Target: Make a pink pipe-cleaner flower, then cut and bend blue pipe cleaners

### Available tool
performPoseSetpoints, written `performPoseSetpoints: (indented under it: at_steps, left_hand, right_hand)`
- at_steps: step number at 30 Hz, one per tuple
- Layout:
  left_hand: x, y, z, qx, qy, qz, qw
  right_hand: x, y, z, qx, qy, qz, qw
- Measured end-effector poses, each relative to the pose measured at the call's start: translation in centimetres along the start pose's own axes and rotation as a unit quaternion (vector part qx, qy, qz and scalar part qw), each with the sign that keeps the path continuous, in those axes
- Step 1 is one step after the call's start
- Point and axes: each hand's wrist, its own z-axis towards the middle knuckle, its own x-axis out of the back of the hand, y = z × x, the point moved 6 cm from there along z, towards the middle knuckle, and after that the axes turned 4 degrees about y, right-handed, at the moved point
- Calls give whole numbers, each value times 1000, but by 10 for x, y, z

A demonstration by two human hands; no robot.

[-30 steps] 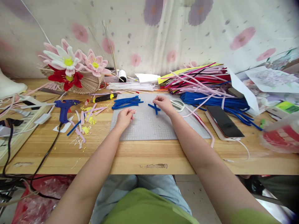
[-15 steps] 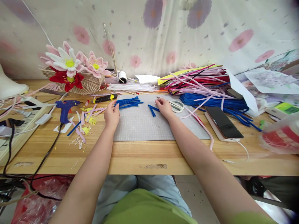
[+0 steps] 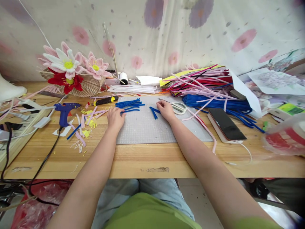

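Note:
My left hand is at the left edge of the grey cutting mat, its fingers closed on the end of a blue pipe cleaner. Just beyond it lies a small pile of cut blue pipe cleaners. My right hand rests on the mat with curled fingertips; what they pinch, if anything, is hidden. Short blue pieces lie against its left side. Scissors with pale handles lie by this hand, blades partly behind it.
Left are a blue glue gun, coloured scraps, a black-and-yellow cutter and fuzzy flowers. Bundled blue pipe cleaners, a pink and red heap and a phone lie right. White sticks lie behind.
My left hand has shifted slightly nearer, away from the blue pile, with one blue pipe cleaner now separate from it. My right hand stays by the short pieces. The view has shifted slightly.

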Motion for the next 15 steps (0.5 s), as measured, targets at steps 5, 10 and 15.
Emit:
performPoseSetpoints:
  at_steps: [5,10,15]
  left_hand:
    - [8,5,2,-12,49,-5,999]
    - [12,22,-1,-69,43,-37,996]
    - [-4,50,-13,-154,-48,-94,982]
  right_hand:
    - [2,-2,-1,5,1,-3,1000]
    - [15,-38,-13,118,65,-40,990]
    - [-10,-85,-42,284,-70,-62,954]
